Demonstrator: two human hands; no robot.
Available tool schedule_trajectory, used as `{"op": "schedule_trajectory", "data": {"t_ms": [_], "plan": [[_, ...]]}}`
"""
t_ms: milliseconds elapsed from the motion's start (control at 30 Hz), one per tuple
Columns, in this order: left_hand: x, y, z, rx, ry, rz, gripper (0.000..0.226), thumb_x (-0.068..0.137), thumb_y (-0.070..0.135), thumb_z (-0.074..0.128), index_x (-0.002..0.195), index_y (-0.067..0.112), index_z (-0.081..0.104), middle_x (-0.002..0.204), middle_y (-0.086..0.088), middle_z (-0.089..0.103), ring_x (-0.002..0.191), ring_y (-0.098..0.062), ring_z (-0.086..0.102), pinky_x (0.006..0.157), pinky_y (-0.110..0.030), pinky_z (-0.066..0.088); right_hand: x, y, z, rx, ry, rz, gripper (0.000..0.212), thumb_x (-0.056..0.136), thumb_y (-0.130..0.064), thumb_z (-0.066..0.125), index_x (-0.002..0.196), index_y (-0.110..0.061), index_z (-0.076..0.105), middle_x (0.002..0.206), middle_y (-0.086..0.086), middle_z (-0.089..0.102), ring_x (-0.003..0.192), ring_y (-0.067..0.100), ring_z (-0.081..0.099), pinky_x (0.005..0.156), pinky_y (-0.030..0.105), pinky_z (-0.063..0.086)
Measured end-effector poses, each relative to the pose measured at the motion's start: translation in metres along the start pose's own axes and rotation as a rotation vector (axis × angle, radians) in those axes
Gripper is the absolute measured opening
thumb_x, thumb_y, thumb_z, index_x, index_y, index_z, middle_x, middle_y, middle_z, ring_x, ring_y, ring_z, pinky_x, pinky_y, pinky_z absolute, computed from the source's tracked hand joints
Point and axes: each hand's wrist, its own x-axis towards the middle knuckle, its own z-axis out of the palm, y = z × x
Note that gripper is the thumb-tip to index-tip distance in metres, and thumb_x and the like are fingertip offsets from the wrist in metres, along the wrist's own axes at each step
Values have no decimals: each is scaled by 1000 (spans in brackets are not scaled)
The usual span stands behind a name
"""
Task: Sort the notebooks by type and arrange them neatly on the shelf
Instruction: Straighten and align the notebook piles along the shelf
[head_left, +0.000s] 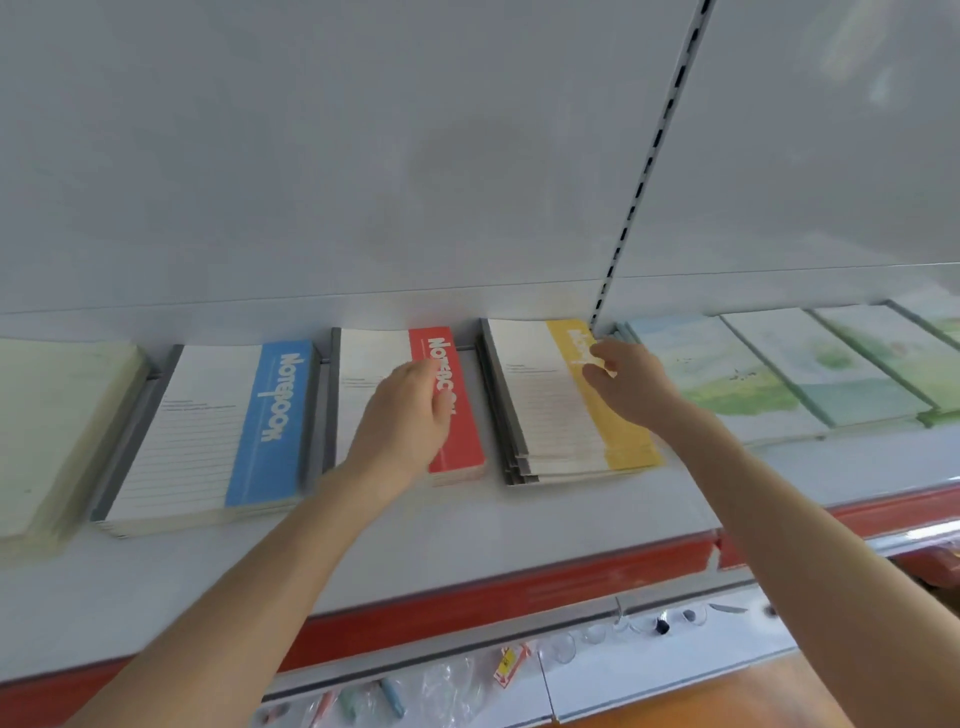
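White shelving carries the notebooks in flat stacks along the back edge of the shelf (519, 525), already grouped by colour. My left hand (410, 410) lies palm-down on the red stack (457, 447), fingers loose, gripping nothing. My right hand (623, 384) touches the yellow stack (566, 410) at its far end, fingers spread; I cannot tell whether it pinches a cover. I judge this the straightening step: that yellow stack's lower books jut out leftward and want squaring next.

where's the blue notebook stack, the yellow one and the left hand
blue notebook stack (272, 415): head view, on the blue cover band
yellow notebook stack (621, 441): head view, on the yellow band
left hand (410, 415): head view, back of the hand
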Motion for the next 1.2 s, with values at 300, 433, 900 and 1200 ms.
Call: {"op": "schedule_trajectory", "data": {"t_ms": [300,433,900,1200], "plan": [[47,51,68,-68,-106,-248,15,96,17,47,104,5,50,94,-7,59,68,-10,50,50,-16,34,37,36,-7,9,-136,-79,13,95,-19,41,95,-14,53,84,-1,50,78,17,47,60,22,33],[52,57,85,-68,-63,-362,16,95,14,46,106,3,49,98,-5,58,71,-11,51,50,-15,35,42,38,-4,82,-212,-74,35,95,-19,43,127,-4,43,117,9,54,106,25,52,75,25,37],[60,71,97,-9,-6,-417,21,93,12,44,111,-1,42,79,-5,52,63,-15,49,48,-24,34,44,35,0,240,-196,-22,47,96,-17,38,139,-4,27,124,13,52,99,25,54,81,33,45],[15,75,70,-26,-414,-209,71,84,44,61,140,13,31,136,-7,45,124,-23,45,100,-30,38,10,59,-33,-37,-463,-241,81,83,-43,64,146,-13,23,149,2,32,131,19,37,101,29,33]]}}
